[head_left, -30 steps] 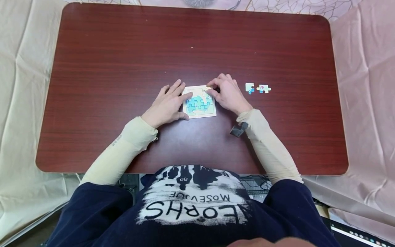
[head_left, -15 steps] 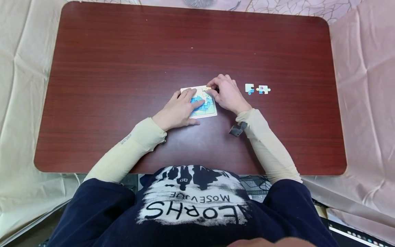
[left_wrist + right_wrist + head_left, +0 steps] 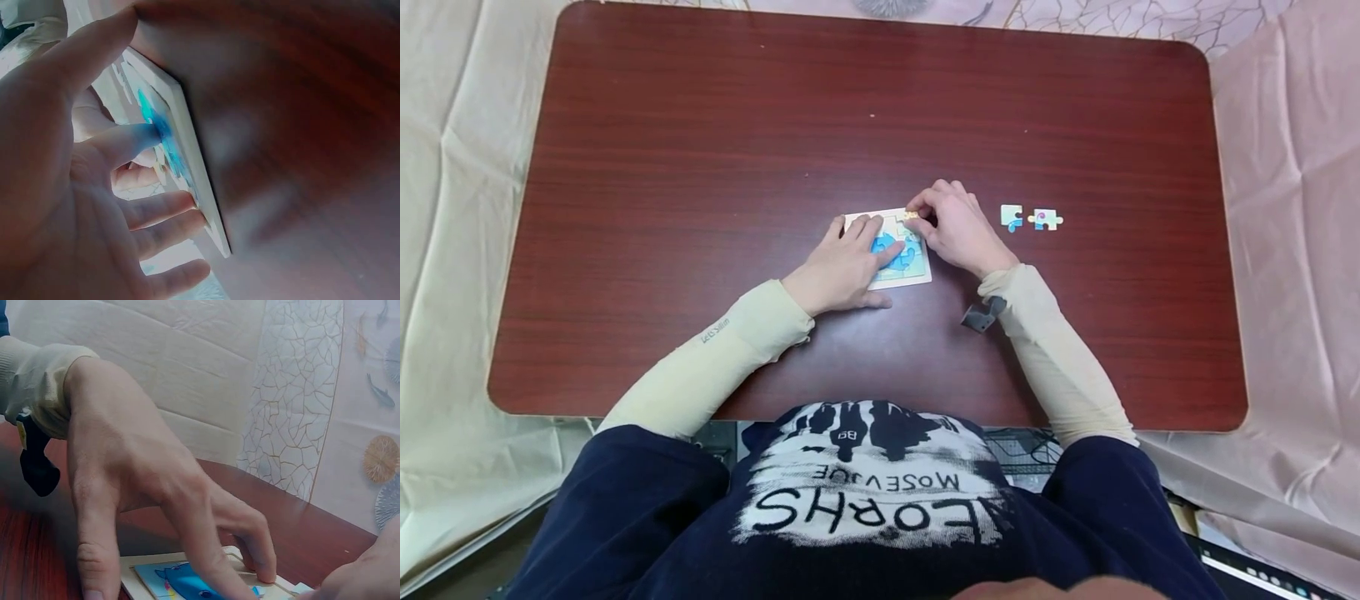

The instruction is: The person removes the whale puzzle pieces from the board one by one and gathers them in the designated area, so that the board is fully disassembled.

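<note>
Moved since a second ago: left hand [image 3: 838,273], shifted towards 3 o'clock, further over the puzzle board [image 3: 906,281]. Unmoved: right hand [image 3: 955,227], at the board's 1 o'clock corner.

Head view. Board: on the surface [image 3: 700,125], between the hands, long axis roughly 9 to 3 o'clock. Left hand: fingers spread over the board's 9 o'clock half, gripping nothing. Right hand: fingertips pinching a puzzle piece [image 3: 912,215] at that corner, the nearer hand to it; whether the piece is seated, cannot tell. First loose piece [image 3: 1009,214] and second loose piece [image 3: 1042,217]: side by side, 3 o'clock of the right hand.

Left wrist view. Board: 2 o'clock of the left hand, near edge running 11 to 5 o'clock; one finger on the blue picture [image 3: 170,150].

Right wrist view. Left hand: thumb off the board, other fingers over it. Right hand: blurred, 4 o'clock, pinch hidden.
</note>
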Demonstrator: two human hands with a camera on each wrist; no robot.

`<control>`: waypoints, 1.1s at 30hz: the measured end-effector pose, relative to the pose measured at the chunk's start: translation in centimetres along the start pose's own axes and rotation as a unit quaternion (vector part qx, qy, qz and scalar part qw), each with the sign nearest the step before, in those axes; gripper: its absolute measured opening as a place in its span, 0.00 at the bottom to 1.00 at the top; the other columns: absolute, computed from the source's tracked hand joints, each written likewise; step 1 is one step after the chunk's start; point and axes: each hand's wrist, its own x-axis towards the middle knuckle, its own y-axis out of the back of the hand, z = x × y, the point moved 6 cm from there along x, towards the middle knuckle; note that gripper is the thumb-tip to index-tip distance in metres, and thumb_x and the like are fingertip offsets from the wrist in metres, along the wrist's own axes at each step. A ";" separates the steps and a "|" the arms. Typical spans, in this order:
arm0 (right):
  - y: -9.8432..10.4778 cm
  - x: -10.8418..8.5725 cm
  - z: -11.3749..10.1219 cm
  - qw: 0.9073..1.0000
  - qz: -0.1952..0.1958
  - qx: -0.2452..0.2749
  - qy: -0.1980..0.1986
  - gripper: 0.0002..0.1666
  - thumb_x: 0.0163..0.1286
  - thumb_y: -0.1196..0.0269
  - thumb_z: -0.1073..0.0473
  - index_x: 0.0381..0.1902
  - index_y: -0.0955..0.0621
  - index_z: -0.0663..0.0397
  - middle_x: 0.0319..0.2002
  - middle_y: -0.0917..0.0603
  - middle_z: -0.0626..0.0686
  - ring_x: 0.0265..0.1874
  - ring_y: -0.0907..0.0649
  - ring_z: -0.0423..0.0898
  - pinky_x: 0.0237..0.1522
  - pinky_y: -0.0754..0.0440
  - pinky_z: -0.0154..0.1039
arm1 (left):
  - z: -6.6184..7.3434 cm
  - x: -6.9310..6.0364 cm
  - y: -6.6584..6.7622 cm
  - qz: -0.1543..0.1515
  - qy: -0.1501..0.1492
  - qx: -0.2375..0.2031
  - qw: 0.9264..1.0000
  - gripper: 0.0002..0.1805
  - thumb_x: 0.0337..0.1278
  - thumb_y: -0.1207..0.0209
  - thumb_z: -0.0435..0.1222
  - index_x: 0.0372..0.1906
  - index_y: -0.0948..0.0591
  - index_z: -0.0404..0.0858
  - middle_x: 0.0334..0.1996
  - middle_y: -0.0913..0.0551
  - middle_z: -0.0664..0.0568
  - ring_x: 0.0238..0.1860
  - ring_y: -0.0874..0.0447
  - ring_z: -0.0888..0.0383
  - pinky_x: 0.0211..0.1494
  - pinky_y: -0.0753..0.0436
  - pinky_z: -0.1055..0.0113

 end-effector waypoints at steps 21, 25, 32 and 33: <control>0.9 -0.7 -0.9 0.997 0.018 0.053 0.045 0.10 0.63 0.31 0.51 0.35 0.18 0.49 0.36 0.23 0.46 0.42 0.30 0.47 0.49 0.37 0.45 | -0.1 -0.1 0.1 -0.001 -0.013 0.015 1.000 0.50 0.51 0.43 0.68 0.76 0.41 0.49 0.68 0.45 0.34 0.68 0.47 0.41 0.65 0.49 0.41; 1.1 -1.1 -1.7 0.995 0.010 0.065 0.076 0.07 0.63 0.31 0.50 0.34 0.18 0.44 0.36 0.24 0.42 0.42 0.30 0.45 0.49 0.37 0.44 | -0.1 0.0 0.1 -0.004 -0.010 0.011 1.000 0.51 0.50 0.43 0.68 0.76 0.43 0.50 0.67 0.44 0.35 0.67 0.47 0.42 0.65 0.50 0.42; 3.1 -2.0 -1.9 0.987 0.067 0.134 0.061 0.10 0.62 0.31 0.51 0.37 0.17 0.48 0.33 0.21 0.43 0.37 0.26 0.43 0.39 0.27 0.38 | -0.1 0.0 0.1 0.003 -0.005 0.001 1.000 0.47 0.54 0.44 0.66 0.75 0.40 0.51 0.67 0.44 0.36 0.67 0.47 0.42 0.65 0.49 0.42; 3.6 -2.3 -1.6 0.986 0.083 0.138 0.053 0.11 0.62 0.31 0.51 0.37 0.16 0.49 0.32 0.21 0.43 0.36 0.26 0.42 0.38 0.27 0.37 | -0.1 0.0 0.0 0.004 -0.002 -0.006 1.000 0.44 0.56 0.45 0.65 0.75 0.39 0.51 0.68 0.44 0.36 0.68 0.47 0.42 0.65 0.49 0.42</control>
